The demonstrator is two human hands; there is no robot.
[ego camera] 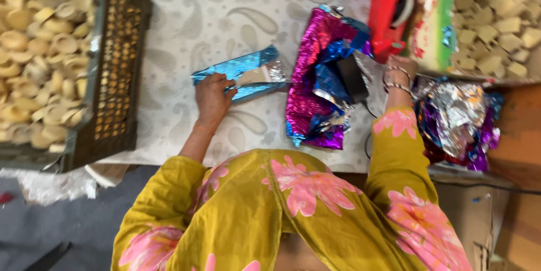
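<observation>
A long packet wrapped in shiny blue foil (pixel 242 71) lies on the white patterned table cover (pixel 214 17), with a silver and tan patch showing at its middle. My left hand (pixel 213 97) grips the packet's near edge, fingers curled on the foil. My right hand (pixel 400 70), with bangles on the wrist, reaches to the right and rests at the base of a red tape dispenser (pixel 386 20). Its fingers are hidden, so I cannot tell whether it holds anything. My yellow sleeves with pink flowers fill the bottom of the view.
Loose magenta and blue foil sheets (pixel 315 85) lie between my hands, with a black object (pixel 352 76) on them. A dark crate (pixel 115 68) of pale round pieces (pixel 34 51) stands left. Pale blocks (pixel 501 17) are piled at the back right. Crumpled foil (pixel 456 119) lies right.
</observation>
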